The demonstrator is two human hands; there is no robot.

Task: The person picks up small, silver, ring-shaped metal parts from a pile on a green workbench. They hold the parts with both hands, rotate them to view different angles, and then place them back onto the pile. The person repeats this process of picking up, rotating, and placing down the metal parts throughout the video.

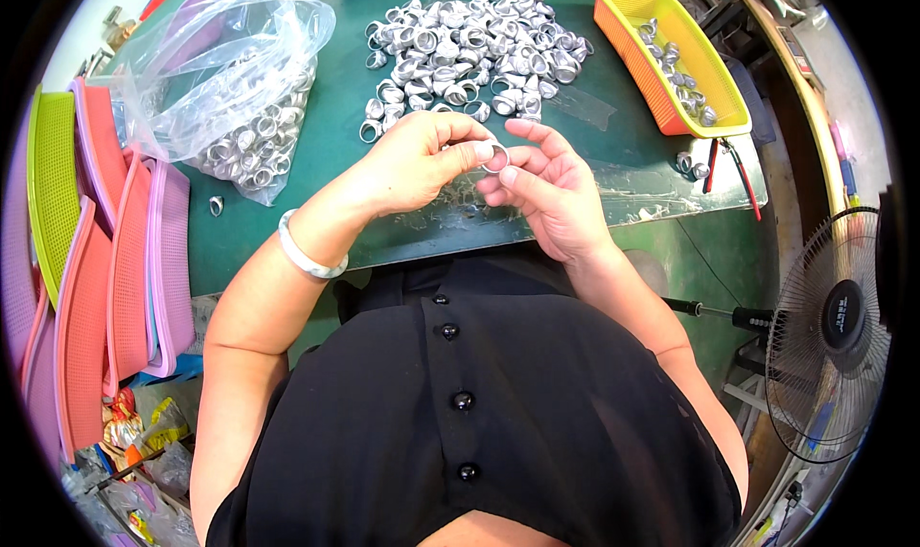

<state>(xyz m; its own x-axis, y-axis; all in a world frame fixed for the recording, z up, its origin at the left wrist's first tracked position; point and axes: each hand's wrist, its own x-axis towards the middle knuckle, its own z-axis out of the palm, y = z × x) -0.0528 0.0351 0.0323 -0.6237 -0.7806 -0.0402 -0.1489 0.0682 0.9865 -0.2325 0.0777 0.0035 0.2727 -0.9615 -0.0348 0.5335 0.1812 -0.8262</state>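
Observation:
A silver metal ring (495, 158) is held up over the table's near edge, its round opening facing up toward me. My left hand (422, 164) pinches it between thumb and fingertips. From the other side, the thumb and fingers of my right hand (551, 188) close on the ring's right edge, with the upper finger partly stretched out. Just beyond my hands lies a wide heap of similar silver rings (460, 49) on the green table (345, 231). More rings fill a clear plastic bag (254, 78) at the left.
A yellow and orange basket (637, 68) at the far right holds several rings. Red-handled pliers (743, 178) and a few rings (692, 164) lie by the right corner. A single ring (217, 205) sits at the left. Stacked coloured baskets (86, 250) stand left; a fan (839, 327) stands right.

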